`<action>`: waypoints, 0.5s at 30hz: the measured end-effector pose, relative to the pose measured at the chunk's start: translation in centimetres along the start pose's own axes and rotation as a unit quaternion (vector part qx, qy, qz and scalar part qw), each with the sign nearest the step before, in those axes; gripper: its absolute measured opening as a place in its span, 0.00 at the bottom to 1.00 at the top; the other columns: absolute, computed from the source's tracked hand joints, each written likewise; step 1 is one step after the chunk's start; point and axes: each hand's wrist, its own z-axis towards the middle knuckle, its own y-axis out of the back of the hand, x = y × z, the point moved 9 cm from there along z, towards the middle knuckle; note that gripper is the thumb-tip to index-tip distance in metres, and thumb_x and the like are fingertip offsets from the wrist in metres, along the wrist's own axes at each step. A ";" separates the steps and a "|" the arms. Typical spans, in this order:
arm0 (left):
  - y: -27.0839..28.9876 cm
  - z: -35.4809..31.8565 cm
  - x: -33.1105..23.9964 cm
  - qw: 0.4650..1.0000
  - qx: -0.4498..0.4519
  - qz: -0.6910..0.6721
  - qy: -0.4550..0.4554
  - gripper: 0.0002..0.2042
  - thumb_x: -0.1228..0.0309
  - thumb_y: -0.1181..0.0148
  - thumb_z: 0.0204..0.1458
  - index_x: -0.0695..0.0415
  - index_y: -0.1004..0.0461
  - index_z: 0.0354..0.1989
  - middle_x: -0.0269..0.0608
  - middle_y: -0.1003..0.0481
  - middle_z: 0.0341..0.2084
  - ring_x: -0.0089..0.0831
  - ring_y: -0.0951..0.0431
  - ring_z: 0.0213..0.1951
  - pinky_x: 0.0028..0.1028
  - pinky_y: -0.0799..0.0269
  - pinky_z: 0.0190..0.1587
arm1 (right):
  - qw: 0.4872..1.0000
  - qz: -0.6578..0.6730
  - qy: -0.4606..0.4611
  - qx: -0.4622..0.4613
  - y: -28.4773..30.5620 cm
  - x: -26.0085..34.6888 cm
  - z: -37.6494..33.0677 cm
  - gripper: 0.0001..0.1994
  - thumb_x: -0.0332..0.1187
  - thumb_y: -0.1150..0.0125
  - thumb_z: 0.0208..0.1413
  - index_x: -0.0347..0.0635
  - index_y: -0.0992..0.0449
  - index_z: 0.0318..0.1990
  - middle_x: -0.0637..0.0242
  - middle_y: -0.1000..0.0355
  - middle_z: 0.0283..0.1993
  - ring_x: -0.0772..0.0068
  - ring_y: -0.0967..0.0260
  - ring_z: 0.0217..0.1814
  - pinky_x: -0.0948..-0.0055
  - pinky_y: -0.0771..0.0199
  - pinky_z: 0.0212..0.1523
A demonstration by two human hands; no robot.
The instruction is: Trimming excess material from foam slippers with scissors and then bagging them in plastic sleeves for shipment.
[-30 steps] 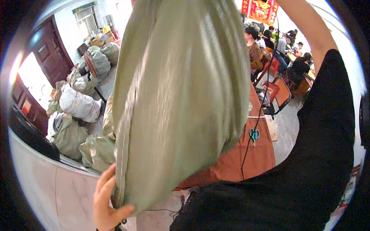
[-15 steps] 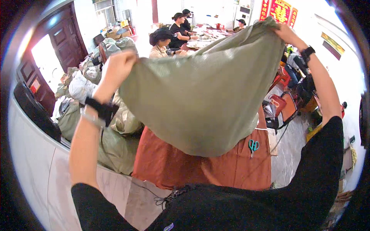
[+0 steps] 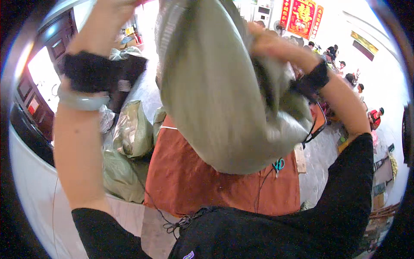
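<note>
A large grey-green woven sack [image 3: 215, 95] hangs in front of me, blurred by motion, its lower bulge above a table with a red-brown cloth [image 3: 185, 181]. My right hand [image 3: 274, 45] is at the sack's upper right edge, closed on it, though smeared. A dark fold gapes below that hand. At the top edge of the picture, left of the sack, my left hand [image 3: 114, 8] is cut off and its fingers are hidden. On the cloth, just beneath the sack, lie teal-handled scissors [image 3: 278, 164].
Stuffed greenish sacks [image 3: 133, 134] stand on the floor left of the table. A chair with an orange back [image 3: 318, 118] is at the right. A thin dark cord [image 3: 151, 203] trails near the table's front left corner. Several people sit far off at the right.
The sack has swung up from a wide spread and bunched narrower. My left hand has risen to the top edge; my right hand has moved left and inward. The view has turned right.
</note>
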 end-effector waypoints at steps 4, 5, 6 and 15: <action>-9.2 -3.8 3.6 0.987 0.155 -0.024 -0.018 0.13 0.66 0.44 0.52 0.63 0.25 0.40 0.40 0.23 0.32 0.26 0.25 0.34 0.25 0.30 0.39 | 0.937 0.272 0.048 0.214 -6.9 8.6 -1.6 0.16 0.33 0.37 0.50 0.38 0.28 0.45 0.61 0.28 0.45 0.67 0.34 0.49 0.66 0.35 0.53; -10.1 -5.5 3.7 0.981 0.187 -0.019 -0.035 0.12 0.67 0.44 0.51 0.63 0.23 0.38 0.38 0.22 0.30 0.23 0.26 0.32 0.22 0.32 0.38 | 0.940 0.284 0.078 0.169 -7.4 10.2 -1.9 0.13 0.31 0.40 0.51 0.38 0.28 0.44 0.60 0.28 0.43 0.66 0.33 0.46 0.65 0.34 0.51; -8.0 -7.2 4.3 0.991 0.133 0.028 0.010 0.12 0.68 0.44 0.51 0.64 0.23 0.37 0.36 0.23 0.30 0.20 0.27 0.31 0.21 0.33 0.36 | 0.923 0.333 -0.012 0.191 -9.4 10.6 -2.3 0.12 0.29 0.41 0.52 0.38 0.28 0.44 0.60 0.28 0.43 0.65 0.32 0.46 0.65 0.34 0.51; 6.4 -42.1 25.1 0.913 0.076 -0.108 0.385 0.50 0.71 0.27 0.35 0.56 0.59 0.64 0.46 0.54 0.65 0.36 0.48 0.63 0.37 0.52 0.64 | 0.946 0.089 0.011 0.310 -11.3 6.8 -1.3 0.14 0.27 0.46 0.52 0.40 0.29 0.48 0.55 0.33 0.52 0.58 0.39 0.57 0.63 0.43 0.61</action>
